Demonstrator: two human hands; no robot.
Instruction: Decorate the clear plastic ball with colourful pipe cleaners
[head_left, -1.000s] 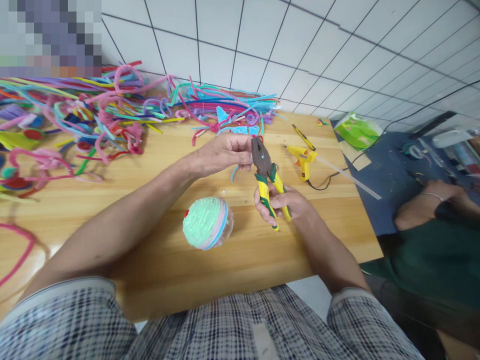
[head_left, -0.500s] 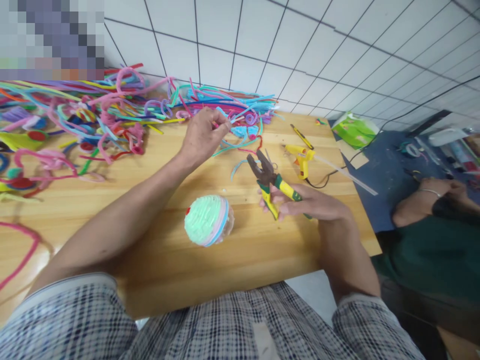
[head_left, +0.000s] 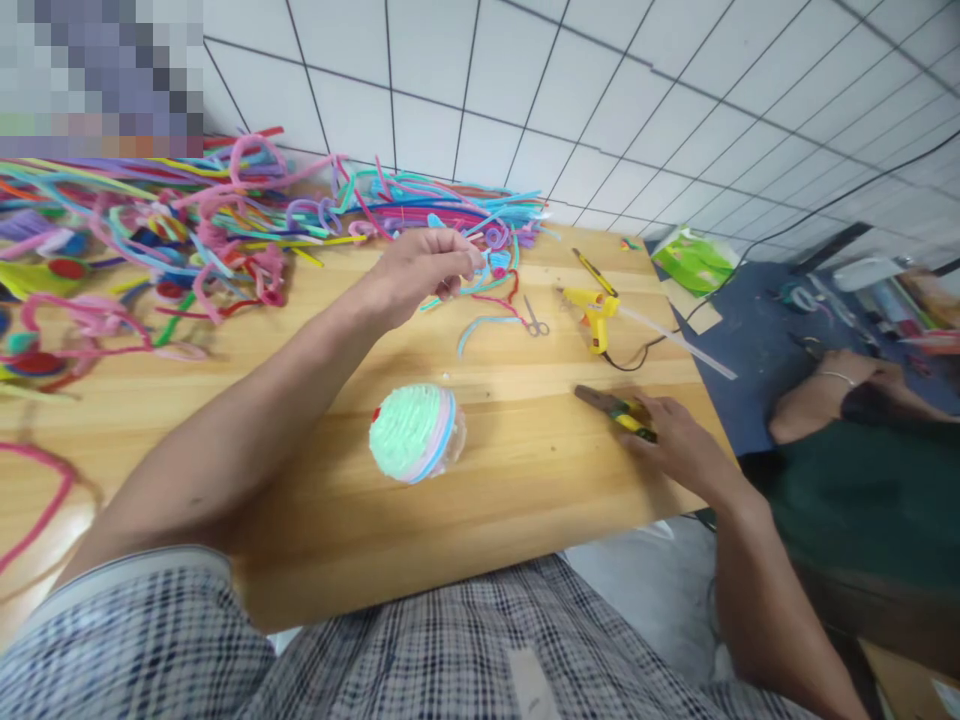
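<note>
- Pliers (head_left: 595, 398) with yellow and dark handles at the right of the table (head_left: 510, 510), tip toward the far left; resting on the wood or just above it, cannot tell which.
- Around the handles of the pliers, the right hand (head_left: 679, 440), with fingers on the far side; cannot tell how firmly.
- Well apart from that, toward the far middle, the left hand (head_left: 424, 275), with fingertips drawn together; cannot tell for sure whether pinching anything small and pale.
- Just beyond those fingertips, light blue and pink fuzzy pieces, partly hidden.
- Near the middle, between both forearms, a ball (head_left: 409, 432) wrapped in mint green, with lilac and blue bands and a clear, uncovered right side; untouched.
- Farther off, between ball and wall, a curved light blue strip (head_left: 480, 322) beside small scissors (head_left: 537, 327).
- To the right of the scissors, a yellow glue gun (head_left: 598, 315), with a clear stick (head_left: 682, 345) slanting away to the right past the table's edge.
- Beyond the glue gun, a yellow cutter (head_left: 595, 272).
- Across the far left, a tangled heap of colored pipe cleaners (head_left: 135, 230), backed by a tiled wall (head_left: 427, 90).
- Past the right edge, a green package (head_left: 694, 262) at the far side, and nearer, another person's arm (head_left: 814, 400) with a bracelet.
</note>
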